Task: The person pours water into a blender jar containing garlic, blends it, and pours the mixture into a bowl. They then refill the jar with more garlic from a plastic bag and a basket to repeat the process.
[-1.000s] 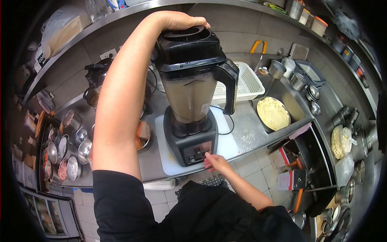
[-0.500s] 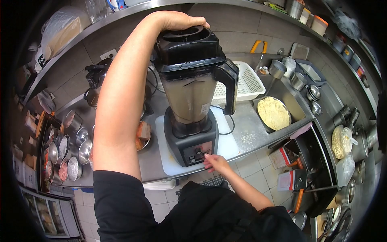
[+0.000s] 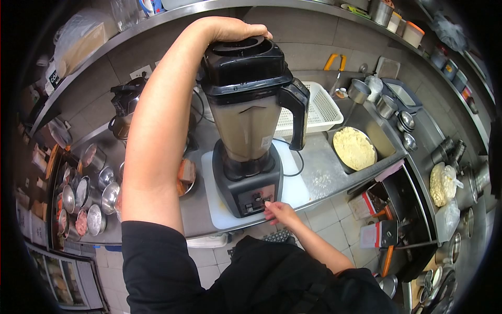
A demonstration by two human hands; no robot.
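A black blender [image 3: 257, 170] stands on a white cutting board [image 3: 214, 201], its clear jug [image 3: 247, 123] holding a murky, pale brownish liquid. My left hand [image 3: 230, 29] lies flat over the back of the black lid [image 3: 243, 68], with its thumb side showing and the other fingers mostly hidden. Down at the front panel, my right hand [image 3: 282, 212] has thumb and forefinger pinched at a small control knob [image 3: 267, 204] on the right side. The jug's handle [image 3: 299, 110] points to the right.
Behind the jug sits a white perforated basket [image 3: 327, 116]. A bowl of pale yellow mash [image 3: 354, 149] rests in the sink [image 3: 384, 141]. Several metal bowls [image 3: 97, 219] crowd the counter's left end. A black power cord [image 3: 300, 162] loops beside the blender. Overhead runs a metal shelf [image 3: 308, 8].
Both hands keep nearly the same places on the lid and at the panel. The right thumb and forefinger sit slightly closer on the knob. The camera view has shifted slightly.
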